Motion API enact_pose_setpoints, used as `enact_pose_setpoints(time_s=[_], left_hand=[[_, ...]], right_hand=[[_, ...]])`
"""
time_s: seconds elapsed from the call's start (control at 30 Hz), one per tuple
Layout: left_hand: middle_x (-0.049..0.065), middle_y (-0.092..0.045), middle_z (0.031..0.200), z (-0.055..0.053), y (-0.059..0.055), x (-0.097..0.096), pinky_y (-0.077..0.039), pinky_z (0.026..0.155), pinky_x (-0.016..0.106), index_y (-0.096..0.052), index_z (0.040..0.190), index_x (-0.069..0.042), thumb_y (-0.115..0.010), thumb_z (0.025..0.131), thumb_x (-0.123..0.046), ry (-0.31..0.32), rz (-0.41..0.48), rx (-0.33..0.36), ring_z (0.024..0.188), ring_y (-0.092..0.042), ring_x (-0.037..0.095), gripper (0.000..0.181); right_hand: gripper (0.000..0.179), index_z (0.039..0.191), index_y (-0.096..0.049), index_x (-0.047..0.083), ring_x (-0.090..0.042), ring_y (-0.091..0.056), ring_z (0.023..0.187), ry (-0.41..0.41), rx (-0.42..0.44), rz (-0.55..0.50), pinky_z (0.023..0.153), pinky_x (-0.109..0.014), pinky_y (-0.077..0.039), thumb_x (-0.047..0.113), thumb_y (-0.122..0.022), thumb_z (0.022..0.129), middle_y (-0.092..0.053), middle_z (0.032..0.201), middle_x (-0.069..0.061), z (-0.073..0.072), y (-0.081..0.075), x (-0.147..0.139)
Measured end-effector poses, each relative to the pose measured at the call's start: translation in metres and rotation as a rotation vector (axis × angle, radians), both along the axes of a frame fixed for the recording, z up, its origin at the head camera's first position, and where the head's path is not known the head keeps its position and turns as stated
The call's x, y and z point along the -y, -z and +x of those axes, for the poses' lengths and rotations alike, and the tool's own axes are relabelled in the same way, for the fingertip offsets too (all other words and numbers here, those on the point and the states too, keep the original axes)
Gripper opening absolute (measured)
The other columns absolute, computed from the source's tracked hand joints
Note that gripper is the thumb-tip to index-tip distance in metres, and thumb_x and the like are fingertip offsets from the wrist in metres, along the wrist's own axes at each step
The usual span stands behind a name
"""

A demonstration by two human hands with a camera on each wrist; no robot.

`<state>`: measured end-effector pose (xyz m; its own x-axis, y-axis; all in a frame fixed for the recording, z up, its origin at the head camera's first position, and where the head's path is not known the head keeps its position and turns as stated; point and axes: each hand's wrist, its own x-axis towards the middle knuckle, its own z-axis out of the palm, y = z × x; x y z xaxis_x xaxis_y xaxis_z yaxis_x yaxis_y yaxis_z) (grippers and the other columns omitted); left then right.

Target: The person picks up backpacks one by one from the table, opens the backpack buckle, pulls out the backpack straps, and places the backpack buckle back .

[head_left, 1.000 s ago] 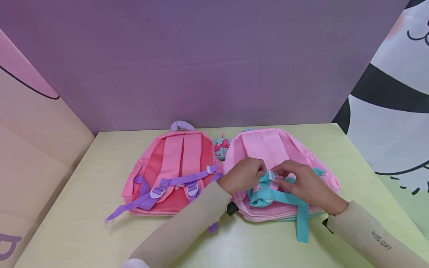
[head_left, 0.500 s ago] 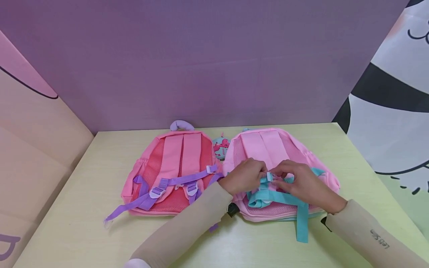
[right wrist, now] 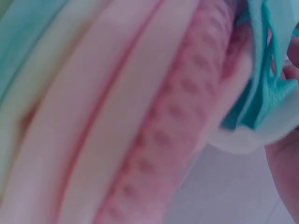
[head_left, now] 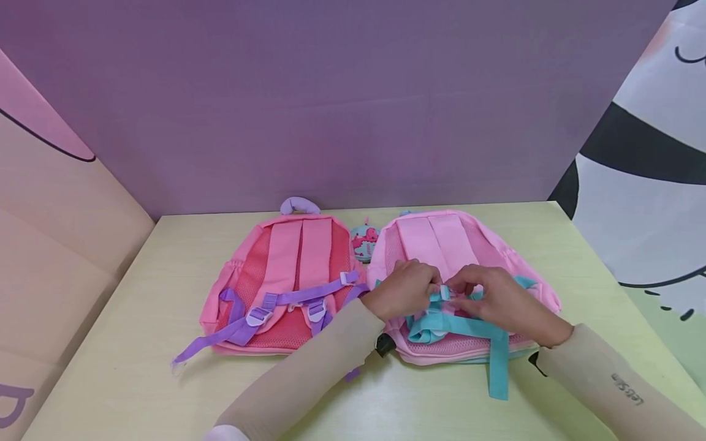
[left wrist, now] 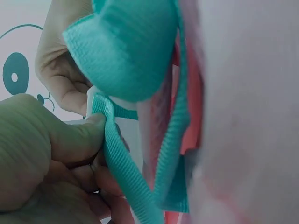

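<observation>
A light pink backpack (head_left: 447, 236) lies back side up on the table, its teal webbing straps (head_left: 499, 367) loose across its lower half. My left hand (head_left: 405, 288) pinches a teal strap (left wrist: 124, 163) between thumb and fingers, right where it meets a small white buckle (left wrist: 89, 102). From the other side, my right hand (head_left: 499, 300) holds the buckle with its fingertips; in the left wrist view, part of that hand is behind a teal strap loop. The right wrist view is blurred and shows mostly the pack's pink mesh edge (right wrist: 159, 135).
To the left lies a coral pink backpack (head_left: 287, 257) with purple straps (head_left: 220, 334), one trailing onto the table (head_left: 127, 367). A small teal and pink pouch (head_left: 364, 244) sits between the packs. A purple panel (head_left: 353, 110) stands behind the table.
Both hands stay at the buckle. The strap end above the buckle has sunk slightly between the fingers, and the buckle has tilted a little. The backpacks keep their places.
</observation>
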<state>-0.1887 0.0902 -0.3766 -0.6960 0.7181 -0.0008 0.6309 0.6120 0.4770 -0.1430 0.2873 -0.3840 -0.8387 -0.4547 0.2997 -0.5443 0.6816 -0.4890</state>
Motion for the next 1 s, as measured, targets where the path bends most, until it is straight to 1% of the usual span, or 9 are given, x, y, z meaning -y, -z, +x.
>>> enact_pose_setpoints(time_s=[0.07,0.13,0.27,0.37,0.5,0.63,0.73,0.87,1.0], left_hand=[[-0.013,-0.059,0.081,0.0006,-0.0003,-0.0004,-0.033,0.085,0.028,-0.068,0.096,-0.014,-0.064,0.091,-0.017,-0.023,0.023,0.028,0.086,-0.05,0.006,0.007],[-0.01,-0.057,0.08,0.0013,0.0,-0.0003,-0.038,0.08,0.023,-0.065,0.097,-0.013,-0.063,0.091,-0.016,-0.04,0.067,0.07,0.08,-0.051,0.006,0.007],[-0.006,-0.056,0.082,0.0025,-0.0001,0.0011,-0.044,0.062,0.014,-0.061,0.101,-0.011,-0.063,0.091,-0.012,-0.051,0.163,0.134,0.072,-0.052,0.007,0.011],[-0.004,-0.057,0.086,0.0027,-0.0008,0.0016,-0.043,0.061,0.012,-0.059,0.105,-0.009,-0.063,0.09,-0.008,-0.036,0.187,0.131,0.073,-0.052,0.007,0.015],[-0.001,-0.06,0.088,0.0028,-0.0012,0.0013,-0.043,0.06,0.012,-0.056,0.108,-0.009,-0.062,0.09,-0.005,-0.016,0.188,0.116,0.073,-0.052,0.006,0.019],[-0.001,-0.056,0.085,0.0027,0.0005,0.0016,-0.045,0.054,0.015,-0.053,0.107,-0.01,-0.063,0.089,-0.003,-0.016,0.204,0.149,0.07,-0.052,0.007,0.021],[-0.001,-0.054,0.084,0.0013,0.0014,0.0032,-0.045,0.057,0.015,-0.05,0.106,-0.011,-0.061,0.089,0.001,-0.004,0.235,0.153,0.072,-0.051,0.009,0.023],[-0.001,-0.054,0.084,-0.0008,0.001,0.0045,-0.043,0.064,0.013,-0.049,0.105,-0.011,-0.059,0.087,0.005,0.033,0.251,0.107,0.075,-0.049,0.009,0.026],[0.0,-0.053,0.084,-0.0019,0.0017,0.0045,-0.043,0.061,0.014,-0.048,0.104,-0.012,-0.06,0.086,0.006,0.048,0.257,0.112,0.073,-0.049,0.009,0.028]], right_hand=[[0.031,0.095,-0.069,0.015,-0.006,-0.056,0.072,0.01,0.001,-0.001,0.065,-0.03,-0.052,0.006,-0.083,0.07,-0.06,0.081,0.015,0.0001,0.0006,0.0008],[0.031,0.096,-0.069,0.015,-0.007,-0.056,0.071,0.021,-0.003,-0.002,0.065,-0.03,-0.052,0.006,-0.083,0.07,-0.06,0.08,0.015,0.0004,0.0012,0.0012],[0.035,0.099,-0.066,0.018,-0.007,-0.056,0.071,0.042,-0.007,-0.015,0.063,-0.03,-0.051,0.005,-0.083,0.071,-0.059,0.079,0.014,0.0008,0.0021,0.0004],[0.037,0.099,-0.063,0.021,-0.008,-0.056,0.071,0.05,-0.011,-0.024,0.063,-0.03,-0.05,0.005,-0.082,0.072,-0.058,0.079,0.013,0.0007,0.0022,-0.0007],[0.034,0.097,-0.064,0.021,-0.011,-0.056,0.073,0.05,-0.017,-0.025,0.064,-0.03,-0.05,0.007,-0.083,0.071,-0.059,0.08,0.013,0.0005,0.0018,-0.0006],[0.034,0.096,-0.066,0.021,-0.012,-0.057,0.073,0.04,-0.011,-0.015,0.063,-0.03,-0.05,0.008,-0.084,0.07,-0.059,0.08,0.014,-0.0003,0.0006,0.0005],[0.034,0.095,-0.066,0.02,-0.011,-0.057,0.072,0.031,-0.001,-0.004,0.063,-0.03,-0.05,0.006,-0.083,0.07,-0.058,0.078,0.014,-0.0015,0.0001,0.0002],[0.033,0.095,-0.064,0.022,-0.008,-0.056,0.072,0.023,0.016,-0.001,0.065,-0.029,-0.05,0.007,-0.082,0.072,-0.058,0.078,0.014,-0.0026,0.0011,-0.0004],[0.031,0.095,-0.063,0.023,-0.009,-0.056,0.073,0.015,0.029,-0.008,0.066,-0.027,-0.049,0.01,-0.082,0.073,-0.058,0.079,0.015,-0.003,0.001,0.0018]])
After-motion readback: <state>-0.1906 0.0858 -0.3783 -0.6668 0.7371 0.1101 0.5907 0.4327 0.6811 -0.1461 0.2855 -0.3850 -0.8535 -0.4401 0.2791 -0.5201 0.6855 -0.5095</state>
